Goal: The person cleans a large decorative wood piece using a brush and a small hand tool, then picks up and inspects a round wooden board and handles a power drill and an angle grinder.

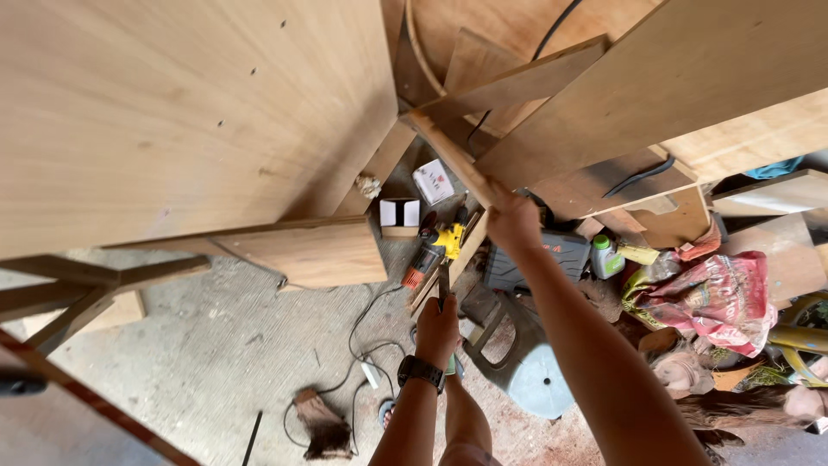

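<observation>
The right hand (515, 220) is clamped around the lower end of a long wooden strip (448, 155) that slants up to the plywood panels (172, 112). The left hand (438, 328), wearing a black watch (420, 371), grips a thin dark tool (442, 283) upright, above the concrete floor (216, 345) near a yellow power tool (435, 246)

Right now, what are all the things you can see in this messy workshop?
Large pale plywood panel: one, tan, upper left.
Thin wooden slat: one, light brown, centre, gripped at its lower end.
Yellow-and-black power tool: one, on the floor, centre.
Small white box: one, floor beside the tool.
Grey plastic stool: one, lower centre.
White bottle with green cap: one, right.
Red patterned sack: one, right.
Black cable: one, on the concrete floor.
Left hand: black wristwatch, closed on a thin dark tool.
Right hand: holding the slat.
</observation>
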